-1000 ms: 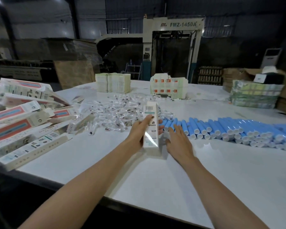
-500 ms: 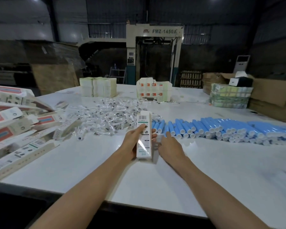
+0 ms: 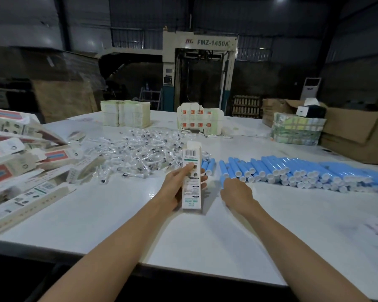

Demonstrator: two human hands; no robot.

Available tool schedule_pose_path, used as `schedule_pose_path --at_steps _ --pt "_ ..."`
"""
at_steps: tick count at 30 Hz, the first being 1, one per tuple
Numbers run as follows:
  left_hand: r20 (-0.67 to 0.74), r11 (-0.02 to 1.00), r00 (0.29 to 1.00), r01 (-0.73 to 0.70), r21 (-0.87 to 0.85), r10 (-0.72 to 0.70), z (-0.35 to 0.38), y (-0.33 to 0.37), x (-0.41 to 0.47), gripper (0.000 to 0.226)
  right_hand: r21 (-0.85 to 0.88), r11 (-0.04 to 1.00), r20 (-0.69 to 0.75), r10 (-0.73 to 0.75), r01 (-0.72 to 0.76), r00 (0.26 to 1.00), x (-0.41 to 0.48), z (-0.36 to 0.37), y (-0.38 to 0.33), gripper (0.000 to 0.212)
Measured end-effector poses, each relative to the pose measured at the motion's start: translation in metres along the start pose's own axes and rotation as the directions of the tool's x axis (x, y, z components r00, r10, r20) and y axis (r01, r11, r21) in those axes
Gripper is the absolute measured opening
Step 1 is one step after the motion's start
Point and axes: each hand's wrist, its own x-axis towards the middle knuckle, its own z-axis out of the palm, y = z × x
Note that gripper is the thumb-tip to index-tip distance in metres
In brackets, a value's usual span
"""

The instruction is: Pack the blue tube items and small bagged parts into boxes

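Rightward, away from the box (image 3: 191, 182), the right hand (image 3: 236, 192) has reached the blue tubes (image 3: 292, 171). Its grip is slack and empty at the nearest tube (image 3: 224, 172), which lies lengthwise away. Beside it, the left hand (image 3: 175, 188) grips the box upright over the table (image 3: 118, 214), bagged parts (image 3: 140, 149) behind.

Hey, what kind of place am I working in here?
Probably a factory or warehouse packing floor. A large industrial machine marked FMZ-1450A stands behind the white table, which holds rows of blue tubes, a heap of small bagged parts and stacks of flat cartons; the left hand holds a printed box.
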Motion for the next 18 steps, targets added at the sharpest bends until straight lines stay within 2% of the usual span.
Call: schedule_pose_path --at_steps 3,5,6,7,9,11,13,15,16,18 --pt "0.019 0.998 0.999 -0.03 0.053 0.029 0.0 0.0 0.0 0.058 0.144 0.988 0.056 0.046 -0.053 0.997 0.01 0.0 0.011 0.011" --pt "0.028 0.995 0.999 -0.046 0.085 0.043 -0.001 0.0 0.001 0.055 0.376 0.923 0.055 0.066 -0.082 0.996 0.017 -0.012 0.017 0.022" --pt "0.036 0.994 0.998 -0.05 0.096 0.047 -0.002 0.0 0.001 0.054 0.527 0.847 0.015 0.075 -0.072 0.997 0.019 -0.022 0.019 0.027" --pt "0.044 0.993 0.998 -0.052 0.109 0.047 -0.002 0.0 0.001 0.053 0.676 0.736 -0.048 0.09 -0.034 0.995 0.02 -0.033 0.019 0.027" --pt "0.06 0.989 0.998 -0.042 0.143 0.034 -0.003 0.0 0.001 0.053 0.891 0.448 -0.141 0.119 0.073 0.983 0.021 -0.059 0.014 0.025" --pt "0.073 0.985 0.997 -0.025 0.173 0.013 -0.002 0.0 0.0 0.052 0.976 0.149 -0.175 0.095 0.16 0.98 0.024 -0.083 0.003 0.022" --pt "0.077 0.982 0.997 -0.016 0.19 0.001 -0.001 0.0 0.0 0.051 0.973 -0.031 -0.226 0.053 0.228 0.973 0.03 -0.1 -0.01 0.03" --pt "0.079 0.983 0.997 -0.019 0.184 0.005 0.0 0.0 -0.001 0.051 0.964 -0.074 -0.255 0.021 0.256 0.967 0.038 -0.107 -0.023 0.045" --pt "0.076 0.984 0.997 -0.02 0.176 0.006 0.0 0.001 -0.002 0.05 0.966 -0.049 -0.256 0.004 0.256 0.967 0.042 -0.106 -0.028 0.052" --pt "0.077 0.985 0.997 -0.022 0.17 0.009 0.001 0.002 -0.003 0.046 0.966 0.064 -0.249 -0.024 0.25 0.968 0.049 -0.101 -0.035 0.059"
